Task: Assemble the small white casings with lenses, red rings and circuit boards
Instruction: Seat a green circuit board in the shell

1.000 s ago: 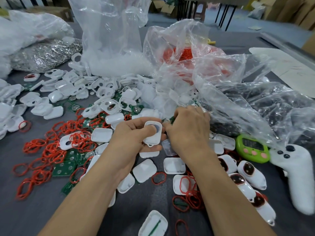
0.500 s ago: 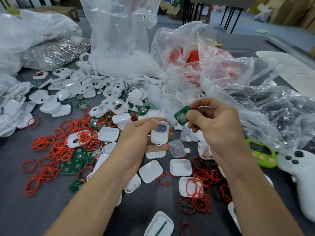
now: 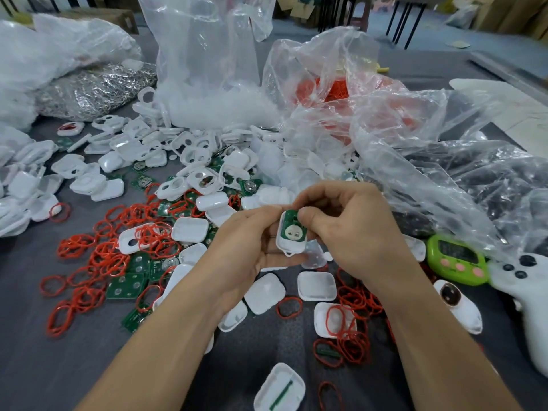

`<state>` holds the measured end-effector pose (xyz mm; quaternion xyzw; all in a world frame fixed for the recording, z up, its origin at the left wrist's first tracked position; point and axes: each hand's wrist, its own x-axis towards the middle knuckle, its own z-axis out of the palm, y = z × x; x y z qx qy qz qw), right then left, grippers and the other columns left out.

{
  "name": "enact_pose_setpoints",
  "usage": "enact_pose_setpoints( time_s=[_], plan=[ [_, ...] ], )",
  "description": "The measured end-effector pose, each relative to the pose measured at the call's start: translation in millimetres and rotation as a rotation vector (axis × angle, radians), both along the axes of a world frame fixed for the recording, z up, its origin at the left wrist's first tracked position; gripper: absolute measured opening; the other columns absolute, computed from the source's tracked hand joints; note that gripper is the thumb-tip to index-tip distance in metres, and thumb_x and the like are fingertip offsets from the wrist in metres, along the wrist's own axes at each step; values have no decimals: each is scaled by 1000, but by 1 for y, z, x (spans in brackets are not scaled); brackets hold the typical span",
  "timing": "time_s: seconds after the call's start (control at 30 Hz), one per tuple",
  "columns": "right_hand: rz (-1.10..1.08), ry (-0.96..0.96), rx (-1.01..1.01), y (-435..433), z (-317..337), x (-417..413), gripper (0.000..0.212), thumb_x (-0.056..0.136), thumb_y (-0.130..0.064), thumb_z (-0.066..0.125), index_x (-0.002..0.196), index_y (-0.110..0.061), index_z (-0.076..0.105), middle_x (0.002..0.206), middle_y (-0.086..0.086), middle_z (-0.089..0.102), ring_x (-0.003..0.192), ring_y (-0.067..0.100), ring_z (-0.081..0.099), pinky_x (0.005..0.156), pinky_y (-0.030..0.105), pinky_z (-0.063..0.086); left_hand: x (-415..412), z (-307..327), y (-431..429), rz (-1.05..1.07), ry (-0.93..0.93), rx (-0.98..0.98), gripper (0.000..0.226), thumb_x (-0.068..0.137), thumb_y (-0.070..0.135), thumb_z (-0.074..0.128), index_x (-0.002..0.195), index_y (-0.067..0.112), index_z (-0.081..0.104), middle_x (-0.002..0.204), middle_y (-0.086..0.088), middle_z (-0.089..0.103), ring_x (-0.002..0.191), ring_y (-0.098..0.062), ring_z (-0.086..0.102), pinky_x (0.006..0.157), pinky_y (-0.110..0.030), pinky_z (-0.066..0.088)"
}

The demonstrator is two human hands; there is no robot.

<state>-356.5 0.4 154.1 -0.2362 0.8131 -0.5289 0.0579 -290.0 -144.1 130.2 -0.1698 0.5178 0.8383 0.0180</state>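
I cradle a small white casing [image 3: 281,236] in the curled fingers of my left hand [image 3: 249,247], open face toward me, just above the grey table [image 3: 44,366] and close in front of my chest. My right hand [image 3: 355,232] pinches the top edge of a green circuit board [image 3: 293,232] between thumb and forefinger and presses it into the shell. The board lies inside the rim, but I cannot tell whether it is fully seated. To do this well I should hold the board square to the walls, press along its edges and not on the pale round centre, and brace the casing's back so it cannot twist. Around me lie tangled red rings [image 3: 103,247], spare boards [image 3: 127,287] and empty shells [image 3: 316,286], with one finished unit [image 3: 455,301] to my right beside a green timer [image 3: 456,259] and a white controller [image 3: 530,292]. Crumpled clear bags [image 3: 415,143] crowd just behind my right hand. Nothing blocks the press itself. The nearest rings are knotted together, so I judge that lifting a single one could drag others along.
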Motion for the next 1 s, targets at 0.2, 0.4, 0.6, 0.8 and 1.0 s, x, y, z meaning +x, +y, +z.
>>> enact_pose_setpoints(
  time_s=[0.2,0.4,0.6,0.8,1.0],
  plan=[
    [6,31,41,0,-2,0,20,85,-11,72,77,-30,76,67,-14,72,61,5,67,62,29,52,0,-1,-3,-31,12,-12,36,106,17,49,96,5,80,85,-18,76,84,-31,76,76,-44,64],
    [-34,85,96,-2,1,6,20,83,-9,74,76,-28,78,67,-16,72,61,2,68,57,14,49,0,-1,-2,-11,-5,-11,31,104,16,51,101,-1,78,86,-20,75,81,-29,76,77,-46,64],
    [-135,248,148,-8,0,14,15,78,-13,83,79,-28,80,68,-15,73,67,0,69,63,13,51,0,-1,0,9,-2,-10,29,101,15,55,101,-3,78,85,-19,75,77,-26,75,75,-44,64],
    [-133,239,152,-10,-2,13,17,76,-13,85,82,-28,82,77,-15,73,71,-1,65,67,14,51,1,0,1,2,0,-18,29,101,12,54,97,-5,78,89,-24,75,76,-29,75,74,-45,64],
    [-147,265,162,-9,-2,13,16,73,-15,86,76,-29,79,59,-23,57,63,-2,58,58,8,41,1,2,1,-13,9,11,38,92,0,41,98,-4,78,97,-28,74,76,-31,75,72,-44,64]
  ],
)
